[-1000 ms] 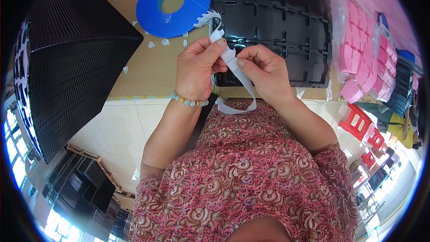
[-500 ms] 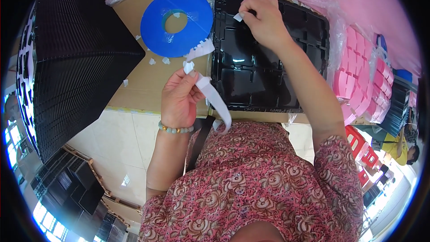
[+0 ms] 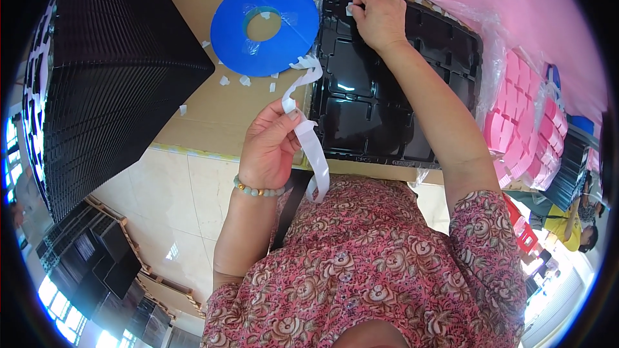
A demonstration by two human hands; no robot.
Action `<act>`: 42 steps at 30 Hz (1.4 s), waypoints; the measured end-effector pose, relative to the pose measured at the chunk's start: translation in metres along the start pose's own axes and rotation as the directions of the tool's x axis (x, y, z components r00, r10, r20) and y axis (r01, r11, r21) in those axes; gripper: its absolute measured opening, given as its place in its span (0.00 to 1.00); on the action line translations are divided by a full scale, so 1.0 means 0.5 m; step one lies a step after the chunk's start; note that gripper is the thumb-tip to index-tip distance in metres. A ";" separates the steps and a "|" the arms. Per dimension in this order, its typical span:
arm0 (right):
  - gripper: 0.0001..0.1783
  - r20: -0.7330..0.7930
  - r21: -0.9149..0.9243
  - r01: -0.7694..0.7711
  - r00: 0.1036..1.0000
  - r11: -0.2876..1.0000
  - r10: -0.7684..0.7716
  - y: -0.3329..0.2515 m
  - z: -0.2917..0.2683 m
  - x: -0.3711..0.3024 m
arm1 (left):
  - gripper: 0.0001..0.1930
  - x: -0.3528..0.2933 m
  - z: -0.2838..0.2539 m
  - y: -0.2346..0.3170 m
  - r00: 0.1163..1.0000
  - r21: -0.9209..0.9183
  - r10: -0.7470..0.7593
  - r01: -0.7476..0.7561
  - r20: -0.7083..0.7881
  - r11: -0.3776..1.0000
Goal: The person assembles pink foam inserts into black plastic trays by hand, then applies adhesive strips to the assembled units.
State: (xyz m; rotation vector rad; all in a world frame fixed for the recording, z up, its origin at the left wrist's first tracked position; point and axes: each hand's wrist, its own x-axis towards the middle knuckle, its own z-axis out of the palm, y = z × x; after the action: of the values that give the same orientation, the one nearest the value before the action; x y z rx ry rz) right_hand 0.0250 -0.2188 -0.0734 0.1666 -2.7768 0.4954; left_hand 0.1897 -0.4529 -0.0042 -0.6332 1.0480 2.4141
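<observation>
My left hand [image 3: 271, 136] pinches a long white paper strip [image 3: 314, 154] between thumb and fingers. One end of the strip curls down towards my clothing; the other runs up to the edge of a blue disc-shaped roll [image 3: 225, 32]. My right hand [image 3: 380, 18] is closed at the far left corner of a black plastic tray [image 3: 361, 132] with moulded compartments. A small white piece shows at its fingertips, against the tray; whether it is stuck down there I cannot tell.
A tall stack of black trays [image 3: 122, 58] stands on the left of the cardboard-covered table [image 3: 193, 122]. White paper scraps [image 3: 245, 81] lie around the roll. Pink pieces [image 3: 509, 116] in clear film sit at the right. A person in yellow [image 3: 563, 227] is in the right background.
My right hand has moved slightly farther away along the tray, bringing the small white piece to its far left corner. My left hand has lowered a little, and the strip has stretched out towards the roll.
</observation>
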 end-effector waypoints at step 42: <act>0.27 0.399 0.905 -0.399 0.916 0.147 0.034 -0.222 -0.179 -0.253 | 0.19 0.062 0.058 0.042 0.954 0.065 0.298 -0.295 -0.027 0.953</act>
State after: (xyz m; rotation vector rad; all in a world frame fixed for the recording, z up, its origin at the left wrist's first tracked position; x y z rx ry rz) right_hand 0.1885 -0.2834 0.0003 0.0898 -2.1352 2.5286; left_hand 0.1464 -0.4375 0.0079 -0.5329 1.3081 2.6202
